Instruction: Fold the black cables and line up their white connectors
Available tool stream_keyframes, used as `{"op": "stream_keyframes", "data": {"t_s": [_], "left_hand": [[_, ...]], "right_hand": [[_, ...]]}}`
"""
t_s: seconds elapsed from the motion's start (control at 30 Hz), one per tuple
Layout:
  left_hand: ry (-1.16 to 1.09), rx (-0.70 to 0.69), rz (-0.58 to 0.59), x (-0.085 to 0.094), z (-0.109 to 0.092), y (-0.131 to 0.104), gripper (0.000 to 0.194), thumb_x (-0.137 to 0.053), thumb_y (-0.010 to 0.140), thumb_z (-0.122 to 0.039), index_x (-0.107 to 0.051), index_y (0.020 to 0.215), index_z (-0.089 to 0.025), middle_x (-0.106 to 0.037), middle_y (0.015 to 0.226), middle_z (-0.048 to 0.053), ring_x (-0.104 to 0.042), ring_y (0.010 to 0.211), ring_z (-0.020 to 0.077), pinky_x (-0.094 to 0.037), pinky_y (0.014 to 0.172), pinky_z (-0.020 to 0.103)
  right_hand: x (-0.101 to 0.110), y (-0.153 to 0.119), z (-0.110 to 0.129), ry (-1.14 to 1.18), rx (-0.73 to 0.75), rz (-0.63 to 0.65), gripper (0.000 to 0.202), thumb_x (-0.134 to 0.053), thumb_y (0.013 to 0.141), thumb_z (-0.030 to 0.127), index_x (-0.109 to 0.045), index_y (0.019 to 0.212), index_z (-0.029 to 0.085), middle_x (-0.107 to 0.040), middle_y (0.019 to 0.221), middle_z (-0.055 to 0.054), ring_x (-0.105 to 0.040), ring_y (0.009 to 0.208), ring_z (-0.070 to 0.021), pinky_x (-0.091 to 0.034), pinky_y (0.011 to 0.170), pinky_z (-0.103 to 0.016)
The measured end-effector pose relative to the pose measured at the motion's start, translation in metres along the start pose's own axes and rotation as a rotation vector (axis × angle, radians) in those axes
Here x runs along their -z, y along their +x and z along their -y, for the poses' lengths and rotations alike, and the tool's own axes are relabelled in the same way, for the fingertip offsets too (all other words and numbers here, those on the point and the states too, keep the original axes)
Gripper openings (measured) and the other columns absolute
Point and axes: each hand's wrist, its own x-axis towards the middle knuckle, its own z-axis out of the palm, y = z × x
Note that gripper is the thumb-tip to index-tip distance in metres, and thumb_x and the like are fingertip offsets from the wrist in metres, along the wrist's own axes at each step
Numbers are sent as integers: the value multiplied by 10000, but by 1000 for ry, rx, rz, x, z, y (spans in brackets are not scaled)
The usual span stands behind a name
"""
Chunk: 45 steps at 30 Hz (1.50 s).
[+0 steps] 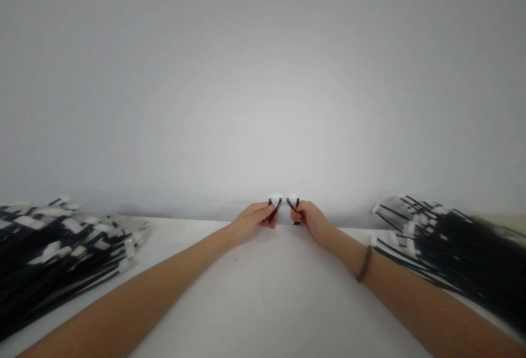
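Both arms reach forward over a white table. My left hand [261, 216] is closed on a black cable whose white connector [275, 196] points up above the fingers. Opposite it, my right hand [306, 217] pinches another black cable, topped by a white connector [293, 196]. The two connectors face each other side by side with a small gap between them. Whether the two ends belong to one cable cannot be seen. A dark band circles my right wrist.
A heap of black cables with white connectors [74, 243] lies at the left. Another such pile [447, 237] lies at the right, with something yellowish behind it. The white table [263, 292] ends at a pale wall [263, 73].
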Motion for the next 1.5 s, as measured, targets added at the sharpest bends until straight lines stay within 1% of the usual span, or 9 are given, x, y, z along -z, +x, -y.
{"op": "stream_keyframes", "data": {"t_s": [0.3,0.47,0.6,0.73,0.9,1.07,1.2,1.33,1.5], "left_hand": [[145,-46,-15,-1,0,-3,396,-338,760,-472,-506,679,-123,-475,639,30,-437,607,122,-380,626,268],[658,-392,-74,-18,-17,-21,322,-322,797,-363,-552,903,-165,-527,872,85,-445,836,178,-325,809,322],[793,-580,-49,-41,-49,-34,264,-387,777,-311,-554,950,-203,-439,1107,92,-326,1059,222,-221,918,364],[706,-429,26,-55,-68,-36,214,-391,774,-335,-563,800,-210,-529,886,49,-373,1016,211,-181,945,369],[591,-210,-46,-49,-48,-23,277,-394,753,-391,-566,753,-173,-549,782,36,-486,784,184,-364,739,299],[668,-155,-218,-31,-29,-12,315,-406,726,-417,-573,695,-153,-545,680,31,-494,653,165,-359,603,258],[772,-11,-426,-19,-20,-10,390,-429,674,-503,-564,731,-142,-520,737,69,-495,655,181,-356,610,277],[832,147,-453,-13,-14,-12,477,-508,583,-541,-538,858,-152,-470,876,103,-498,713,203,-360,646,296],[790,146,-439,-11,-15,-12,465,-542,558,-511,-535,859,-157,-477,849,78,-487,745,200,-348,652,277]], "right_hand": [[1,1,-4,10,-6,-4,177,-321,566,241,-291,403,179,-266,401,32,-240,420,-82,-195,467,-255],[2,-4,8,301,-74,-24,140,-407,631,240,-468,547,146,-449,552,7,-382,515,-91,-279,510,-224],[3,-10,24,699,-189,83,167,-397,685,300,-486,641,165,-502,635,3,-449,548,-100,-353,556,-239],[-5,-17,26,741,-237,202,193,-406,680,294,-518,624,147,-534,598,-20,-482,532,-114,-361,531,-237],[-22,-22,22,739,-346,302,133,-450,669,172,-567,707,121,-579,664,-34,-527,616,-105,-392,617,-223],[-26,-16,17,703,-230,139,148,-500,695,232,-565,774,125,-578,756,-37,-523,677,-101,-400,662,-240],[-26,-15,13,608,-167,-6,150,-544,657,270,-554,737,143,-550,708,-11,-475,563,-78,-341,484,-195],[-29,-18,11,402,-85,7,195,-564,655,314,-523,617,127,-419,481,41,-329,410,-40,-194,384,-187],[-30,-18,10,337,-67,38,244,-563,657,366,-536,632,125,-430,477,35,-351,414,-49,-221,401,-199]]}}
